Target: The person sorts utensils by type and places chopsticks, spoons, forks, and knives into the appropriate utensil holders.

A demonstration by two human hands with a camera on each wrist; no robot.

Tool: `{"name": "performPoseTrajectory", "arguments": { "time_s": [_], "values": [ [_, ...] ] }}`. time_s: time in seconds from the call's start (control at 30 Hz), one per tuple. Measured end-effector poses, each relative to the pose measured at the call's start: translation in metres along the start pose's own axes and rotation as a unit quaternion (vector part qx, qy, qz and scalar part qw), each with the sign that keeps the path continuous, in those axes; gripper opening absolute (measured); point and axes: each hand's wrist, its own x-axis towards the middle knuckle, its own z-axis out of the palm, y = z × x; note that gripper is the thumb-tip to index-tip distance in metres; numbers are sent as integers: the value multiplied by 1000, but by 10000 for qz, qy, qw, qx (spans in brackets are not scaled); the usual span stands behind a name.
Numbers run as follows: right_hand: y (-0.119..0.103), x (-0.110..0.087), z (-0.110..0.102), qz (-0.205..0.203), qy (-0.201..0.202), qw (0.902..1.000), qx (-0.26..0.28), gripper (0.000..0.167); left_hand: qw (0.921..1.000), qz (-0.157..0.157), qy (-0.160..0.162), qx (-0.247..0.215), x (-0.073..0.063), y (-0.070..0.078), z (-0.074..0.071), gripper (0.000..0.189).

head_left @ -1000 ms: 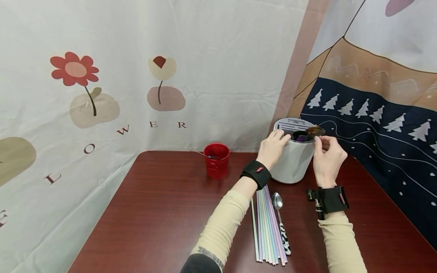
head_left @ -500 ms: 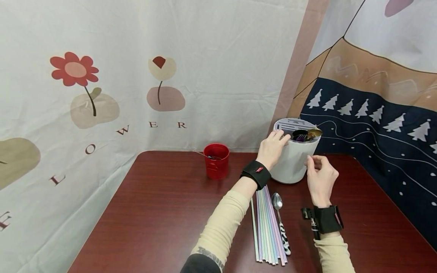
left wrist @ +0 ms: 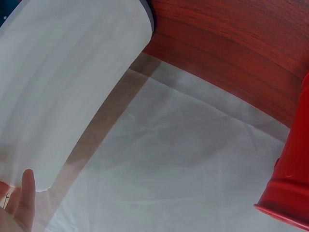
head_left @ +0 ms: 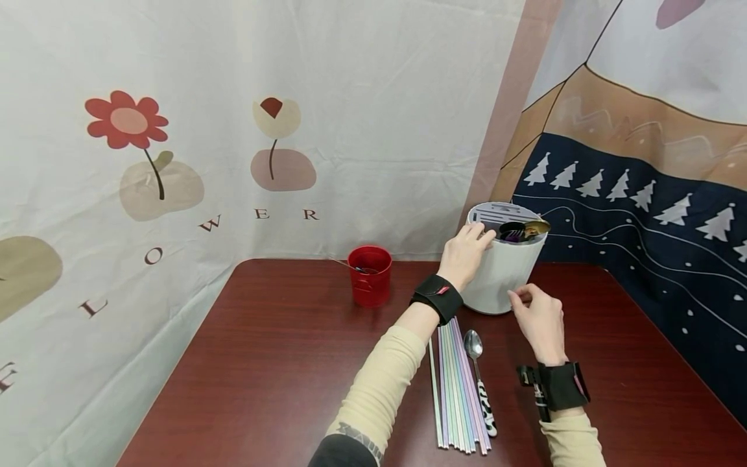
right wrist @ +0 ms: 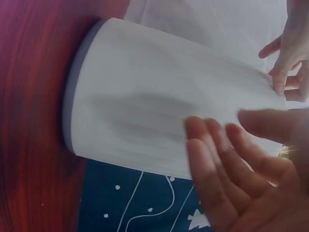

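A tall white bucket (head_left: pixel 498 279) stands at the back right of the table. Its mouth shows a gold spoon head (head_left: pixel 537 227) and a dark utensil head (head_left: pixel 511 231). My left hand (head_left: pixel 465 255) grips its rim, as the right wrist view also shows. My right hand (head_left: pixel 539 321) hovers by the bucket's lower right side, fingers loosely bent and holding nothing; in the right wrist view its thumb and fingertips are apart. In front lie several pastel metallic chopsticks (head_left: pixel 458 389) side by side, and to their right a silver spoon (head_left: pixel 474 344) with a black-and-white patterned handle.
A small red bucket (head_left: pixel 371 288) with a thin metal utensil in it stands at the table's back edge, left of my left hand. The brown table (head_left: pixel 280 376) ends at a printed white curtain (head_left: pixel 379 117) behind and a dark blue tree-patterned cloth on the right.
My right hand has come down from the white bucket's rim toward its lower side. The gold spoon head has sunk slightly and tilted. My left hand stays on the rim.
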Motion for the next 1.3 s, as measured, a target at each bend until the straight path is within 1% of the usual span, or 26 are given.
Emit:
{"name": "performPoseTrajectory", "arguments": {
  "time_s": [0.03, 0.1, 0.2, 0.27, 0.37, 0.47, 0.6, 0.67, 0.77, 0.9, 1.07, 1.2, 1.3],
  "values": [
    [-9, -3, -4, 1, -144, 9998, -155, 24, 10000, 8, 2, -4, 0, 0, 0, 21],
    [-27, -7, -14, 46, -559, 9976, -406, 23, 10000, 12, -18, -16, 0, 0, 0, 21],
    [-38, -9, -19, 272, -1145, 9905, -715, 21, 10000, 16, -92, 3, 1, -1, -1, 22],
    [-41, -10, -20, 418, -1506, 9841, -846, 21, 9999, 17, -125, 13, 1, -1, -1, 23],
    [-40, -9, -19, 549, -2043, 9730, -925, 22, 9999, 31, -128, 39, 1, -1, -1, 23],
    [-39, -10, -18, 545, -2446, 9632, -969, 23, 9999, 42, -108, 41, 1, -1, -2, 22],
    [-40, -14, -16, 559, -2871, 9509, -1013, 20, 10000, 60, -38, -26, 1, -1, -1, 22],
    [-42, -15, -14, 634, -3086, 9432, -1052, 19, 10000, 64, 3, -50, 1, -2, -1, 21],
    [-44, -17, -11, 794, -3391, 9311, -1083, 21, 9999, 76, 57, -79, 0, -2, -1, 21],
    [-47, -20, -6, 840, -3727, 9174, -1115, 23, 10000, 69, 58, -26, 0, -2, -2, 21],
    [-50, -24, 0, 867, -4123, 8993, -1174, 24, 10000, 48, 43, -41, 0, -1, -1, 21],
    [-51, -27, 6, 1077, -4351, 8858, -1200, 26, 9999, 49, 92, -98, 0, -1, 0, 21],
    [-51, -30, 10, 1216, -4459, 8788, -1186, 25, 9999, 55, 120, -95, -1, -1, 1, 20]
  ]
}}
